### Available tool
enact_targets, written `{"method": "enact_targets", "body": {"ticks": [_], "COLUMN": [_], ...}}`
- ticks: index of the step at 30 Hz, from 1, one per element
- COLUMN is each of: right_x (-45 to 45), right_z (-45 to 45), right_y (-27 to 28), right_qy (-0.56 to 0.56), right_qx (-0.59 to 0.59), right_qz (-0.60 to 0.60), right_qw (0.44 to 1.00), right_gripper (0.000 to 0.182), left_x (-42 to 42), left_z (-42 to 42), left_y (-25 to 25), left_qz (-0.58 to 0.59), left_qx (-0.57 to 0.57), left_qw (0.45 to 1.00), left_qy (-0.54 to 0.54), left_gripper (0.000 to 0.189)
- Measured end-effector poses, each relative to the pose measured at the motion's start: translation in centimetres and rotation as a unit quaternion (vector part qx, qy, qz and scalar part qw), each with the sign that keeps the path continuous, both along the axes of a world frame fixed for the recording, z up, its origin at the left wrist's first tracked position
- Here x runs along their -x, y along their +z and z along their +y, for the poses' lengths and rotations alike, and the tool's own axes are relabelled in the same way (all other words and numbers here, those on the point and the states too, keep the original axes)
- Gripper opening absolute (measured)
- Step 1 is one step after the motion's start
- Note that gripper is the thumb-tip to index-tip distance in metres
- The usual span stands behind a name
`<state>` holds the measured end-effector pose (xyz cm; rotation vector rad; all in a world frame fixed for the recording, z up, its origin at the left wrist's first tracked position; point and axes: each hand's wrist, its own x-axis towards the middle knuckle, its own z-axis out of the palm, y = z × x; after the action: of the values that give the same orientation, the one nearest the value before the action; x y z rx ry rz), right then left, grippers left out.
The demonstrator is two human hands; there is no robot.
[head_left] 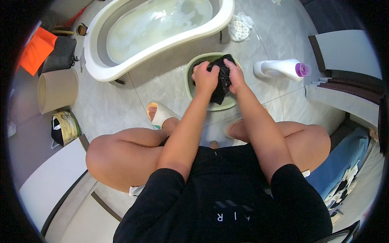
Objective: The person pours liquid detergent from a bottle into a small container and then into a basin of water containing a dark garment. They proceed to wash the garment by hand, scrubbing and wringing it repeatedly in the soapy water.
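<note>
A wet black cloth is bunched between my two hands over a pale green plastic basin on the tiled floor. My left hand grips its left side, fingers curled into the fabric. On the cloth's right side, my right hand holds it with the thumb near the top. The cloth hides most of the inside of the basin. To the right, a white plastic bottle with a purple cap lies on its side on the floor.
A white baby bathtub with cloudy water stands beyond the basin. Beside it lies a crumpled white diaper. A beige waste bin and a yellow bag are at the left. Blue fabric lies at the right.
</note>
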<state>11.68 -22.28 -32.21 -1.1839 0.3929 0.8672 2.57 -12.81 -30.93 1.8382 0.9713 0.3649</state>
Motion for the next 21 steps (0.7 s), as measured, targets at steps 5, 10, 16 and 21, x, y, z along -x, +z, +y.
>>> {"method": "enact_targets", "body": {"ticks": [5, 10, 16, 21], "right_x": [0.3, 1.9, 8.7, 8.6], "right_z": [-0.1, 0.1, 2.6, 3.3], "right_y": [-0.9, -1.5, 3.3, 3.9], "right_qy": [-0.037, -0.058, 0.244, 0.35], "right_qx": [-0.05, 0.172, 0.299, 0.314], "right_qz": [0.036, -0.203, -0.506, -0.49], "right_qw": [0.997, 0.962, 0.772, 0.734], "right_gripper": [0.03, 0.041, 0.04, 0.043], "left_x": [1.1, 1.8, 3.4, 4.5], "left_z": [-6.9, -6.9, -1.0, -2.0], "left_y": [-2.7, -1.2, -13.9, -12.9], "left_qz": [0.082, -0.189, -0.272, -0.279], "left_qx": [0.21, 0.815, 0.723, 0.572], "left_qw": [0.874, 0.508, 0.633, 0.767], "left_qy": [0.431, 0.204, 0.045, 0.077], "left_gripper": [0.065, 0.084, 0.043, 0.032]}}
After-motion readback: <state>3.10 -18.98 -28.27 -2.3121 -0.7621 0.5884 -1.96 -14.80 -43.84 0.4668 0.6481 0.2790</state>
